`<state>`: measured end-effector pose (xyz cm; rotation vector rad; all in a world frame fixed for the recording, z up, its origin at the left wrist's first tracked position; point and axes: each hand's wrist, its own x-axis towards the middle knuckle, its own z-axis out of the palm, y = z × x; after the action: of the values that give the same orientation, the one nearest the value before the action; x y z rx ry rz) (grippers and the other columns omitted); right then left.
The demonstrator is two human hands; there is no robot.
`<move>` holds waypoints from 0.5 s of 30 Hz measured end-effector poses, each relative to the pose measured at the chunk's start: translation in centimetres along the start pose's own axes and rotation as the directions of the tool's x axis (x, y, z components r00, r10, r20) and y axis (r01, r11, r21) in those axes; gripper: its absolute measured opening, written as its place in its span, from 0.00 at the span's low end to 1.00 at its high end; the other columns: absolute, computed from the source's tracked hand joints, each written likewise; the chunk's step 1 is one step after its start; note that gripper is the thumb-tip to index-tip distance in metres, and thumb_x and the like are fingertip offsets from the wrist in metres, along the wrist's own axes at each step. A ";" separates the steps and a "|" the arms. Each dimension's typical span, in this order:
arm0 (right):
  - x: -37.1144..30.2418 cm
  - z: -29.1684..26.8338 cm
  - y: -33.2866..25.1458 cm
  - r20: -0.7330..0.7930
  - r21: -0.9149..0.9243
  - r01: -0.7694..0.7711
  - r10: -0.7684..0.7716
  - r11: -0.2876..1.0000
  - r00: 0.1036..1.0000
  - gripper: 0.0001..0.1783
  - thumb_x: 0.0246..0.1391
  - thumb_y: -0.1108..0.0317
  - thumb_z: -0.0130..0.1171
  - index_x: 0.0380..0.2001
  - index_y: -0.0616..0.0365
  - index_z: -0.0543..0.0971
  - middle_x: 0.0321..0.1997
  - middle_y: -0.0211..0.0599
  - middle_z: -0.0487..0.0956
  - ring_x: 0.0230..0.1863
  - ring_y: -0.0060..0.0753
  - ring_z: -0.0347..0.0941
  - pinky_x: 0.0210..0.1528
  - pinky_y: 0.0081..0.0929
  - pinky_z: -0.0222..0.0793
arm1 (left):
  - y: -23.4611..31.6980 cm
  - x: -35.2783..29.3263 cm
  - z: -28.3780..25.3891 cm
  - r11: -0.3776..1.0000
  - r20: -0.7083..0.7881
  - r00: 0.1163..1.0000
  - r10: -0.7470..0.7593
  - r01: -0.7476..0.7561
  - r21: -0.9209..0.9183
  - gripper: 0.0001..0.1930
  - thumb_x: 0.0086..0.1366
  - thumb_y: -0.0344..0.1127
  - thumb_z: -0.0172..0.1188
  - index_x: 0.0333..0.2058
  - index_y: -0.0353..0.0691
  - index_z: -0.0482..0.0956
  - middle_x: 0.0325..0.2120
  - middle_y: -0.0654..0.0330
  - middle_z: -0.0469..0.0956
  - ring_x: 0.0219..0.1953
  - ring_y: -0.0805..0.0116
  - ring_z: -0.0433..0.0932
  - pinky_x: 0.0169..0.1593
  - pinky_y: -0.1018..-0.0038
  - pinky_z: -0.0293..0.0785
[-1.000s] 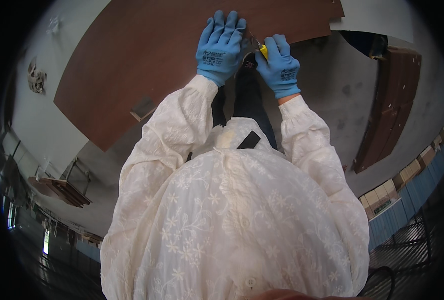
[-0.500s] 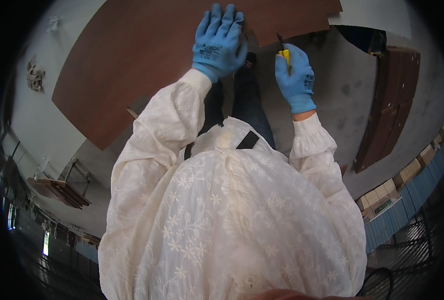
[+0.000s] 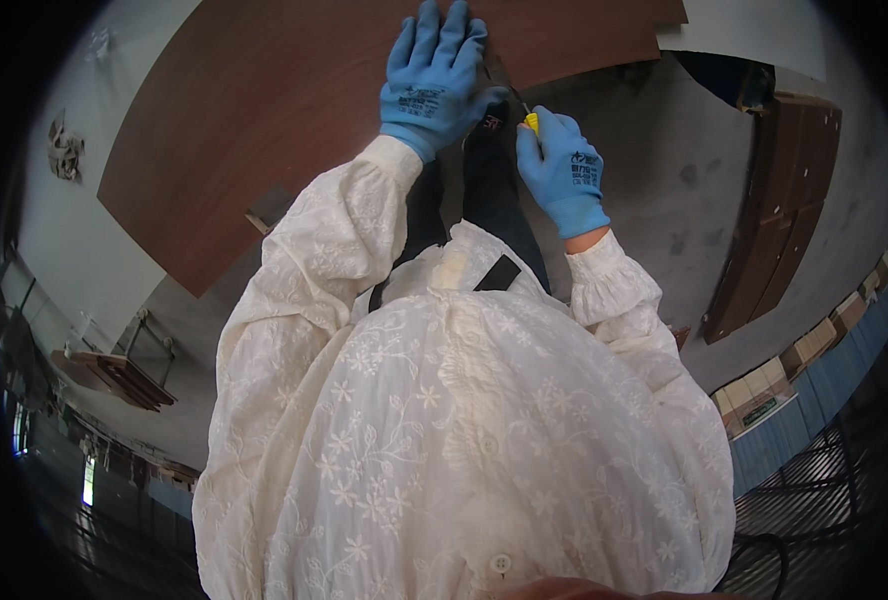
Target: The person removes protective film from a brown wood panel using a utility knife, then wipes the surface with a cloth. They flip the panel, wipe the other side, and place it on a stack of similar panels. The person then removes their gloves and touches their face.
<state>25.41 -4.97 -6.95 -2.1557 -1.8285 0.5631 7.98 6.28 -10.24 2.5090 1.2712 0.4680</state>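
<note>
A large reddish-brown sheet (image 3: 264,110) lies over a pale table. My left hand (image 3: 429,85), in a blue glove, rests flat on it near its front edge, with the fingers spread. My right hand (image 3: 567,170), gloved alike, is closed around the yellow handle of a slim-bladed tool (image 3: 532,122) that looks like a utility knife. Its dark blade points toward the sheet's edge beside my left thumb. Whether the blade touches the sheet I cannot tell. A small strip (image 3: 497,72) sits at the edge there.
The pale table (image 3: 59,240) extends to the left, with a crumpled cloth (image 3: 66,147) on it. Brown panels (image 3: 774,220) are stacked at the right. More boards (image 3: 114,378) lean at lower left. Light-coloured boxes (image 3: 759,400) line up at the far right. My shoe (image 3: 494,117) is below the sheet's edge.
My right hand with the yellow-handled tool has moved left and slightly down, bringing the blade near the sheet's edge and my left thumb. My left hand stays nearly in place on the sheet.
</note>
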 end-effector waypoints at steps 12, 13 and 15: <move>0.3 -1.3 -2.0 0.079 -0.139 -0.049 0.060 0.989 0.995 0.12 0.64 0.58 0.59 0.40 0.56 0.76 0.36 0.45 0.79 0.29 0.48 0.82 0.30 0.41 0.78 | 0.3 0.4 -0.3 0.999 -0.002 1.000 -0.030 0.030 0.015 0.40 0.54 0.48 0.67 0.64 0.35 0.72 0.70 0.44 0.63 0.74 0.39 0.56 0.76 0.48 0.50; 0.5 -1.4 -1.9 0.091 -0.137 -0.049 0.061 0.989 0.994 0.12 0.64 0.58 0.59 0.40 0.56 0.76 0.36 0.45 0.79 0.29 0.48 0.82 0.30 0.42 0.78 | 0.3 0.4 -0.3 0.999 -0.011 1.000 -0.028 0.028 0.020 0.39 0.54 0.48 0.68 0.64 0.35 0.72 0.70 0.44 0.63 0.74 0.40 0.56 0.75 0.48 0.50; 0.9 -1.5 -1.9 0.115 -0.140 -0.057 0.074 0.989 0.991 0.12 0.64 0.58 0.59 0.39 0.56 0.76 0.35 0.45 0.79 0.29 0.48 0.82 0.31 0.42 0.79 | 0.2 0.3 -0.2 1.000 -0.016 0.999 -0.029 0.029 -0.004 0.39 0.55 0.47 0.67 0.63 0.35 0.73 0.70 0.45 0.64 0.74 0.40 0.57 0.75 0.48 0.51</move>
<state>24.55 -3.73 -4.95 -2.3251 -1.9147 0.6107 8.25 6.45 -9.90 2.4847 1.3091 0.4840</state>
